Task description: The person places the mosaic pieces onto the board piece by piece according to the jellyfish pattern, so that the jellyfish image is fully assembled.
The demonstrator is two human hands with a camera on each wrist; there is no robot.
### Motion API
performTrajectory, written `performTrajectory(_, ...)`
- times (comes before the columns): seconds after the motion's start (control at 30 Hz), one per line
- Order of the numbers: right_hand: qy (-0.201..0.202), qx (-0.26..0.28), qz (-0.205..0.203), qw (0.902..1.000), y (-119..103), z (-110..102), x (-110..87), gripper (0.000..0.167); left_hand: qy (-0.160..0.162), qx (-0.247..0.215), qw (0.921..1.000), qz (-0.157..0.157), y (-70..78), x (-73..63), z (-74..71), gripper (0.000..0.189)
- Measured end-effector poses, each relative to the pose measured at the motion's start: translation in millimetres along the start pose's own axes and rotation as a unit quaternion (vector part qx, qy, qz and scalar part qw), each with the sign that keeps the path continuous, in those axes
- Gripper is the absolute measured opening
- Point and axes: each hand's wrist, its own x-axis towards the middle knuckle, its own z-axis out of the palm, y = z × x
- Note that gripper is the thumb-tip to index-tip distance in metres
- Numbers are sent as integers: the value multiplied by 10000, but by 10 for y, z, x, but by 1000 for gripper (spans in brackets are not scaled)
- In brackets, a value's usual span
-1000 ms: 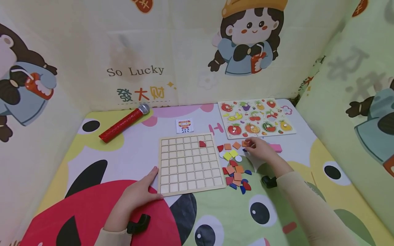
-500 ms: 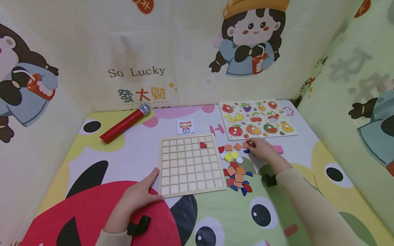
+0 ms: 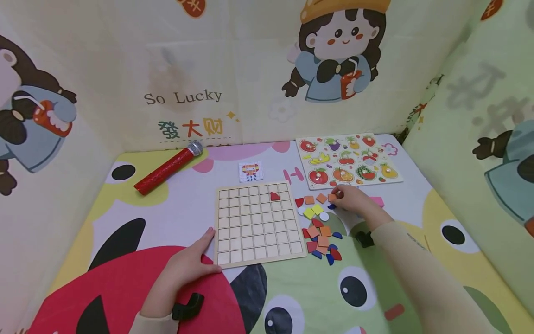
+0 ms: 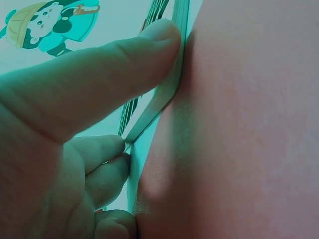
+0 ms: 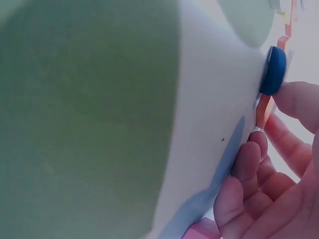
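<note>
A wooden grid board (image 3: 258, 227) lies in front of me, with one red quarter-round tile (image 3: 274, 196) in an upper-right cell. My left hand (image 3: 185, 264) rests at the board's lower-left corner, thumb on the bottom edge and fingers along the left side. Right of the board, my right hand (image 3: 353, 202) pinches an orange square tile (image 3: 331, 197) between thumb and index finger. A blue half-round tile (image 5: 274, 72) lies right by the thumb, overlapping the orange one in the right wrist view. The other right fingers curl loosely above the tabletop.
Several red, orange and blue tiles (image 3: 322, 241) lie heaped right of the board, with yellow squares (image 3: 313, 211) above. Behind stand a small picture card (image 3: 251, 171) and a fruit puzzle board (image 3: 348, 162). A red microphone (image 3: 167, 169) lies back left; a pink block (image 3: 377, 201) sits right.
The right hand stays at the orange square tile with only slight finger movement. The left hand and the board have not moved, and the view shifts a little.
</note>
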Motion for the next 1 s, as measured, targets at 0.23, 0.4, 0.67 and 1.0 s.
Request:
performTrajectory(0.23, -47, -270, -118, 9996, -4, 1, 36, 35, 10, -20, 10000, -8, -16, -20, -9, 116)
performTrajectory(0.4, 75, -538, -145, 9984, 2, -15, 13, 38, 3, -61, 10000, 15, -19, -3, -7, 116)
performTrajectory(0.67, 317, -568, -789, 9948, -490, -53, -47, 37, 38, -35, 10000, 46, -30, -4, -18, 115)
performTrajectory(1.0, 261, -310, -1415, 9891, -1200, 234, 101, 33, 34, -109, 9999, 19, -10, -14, -11, 115)
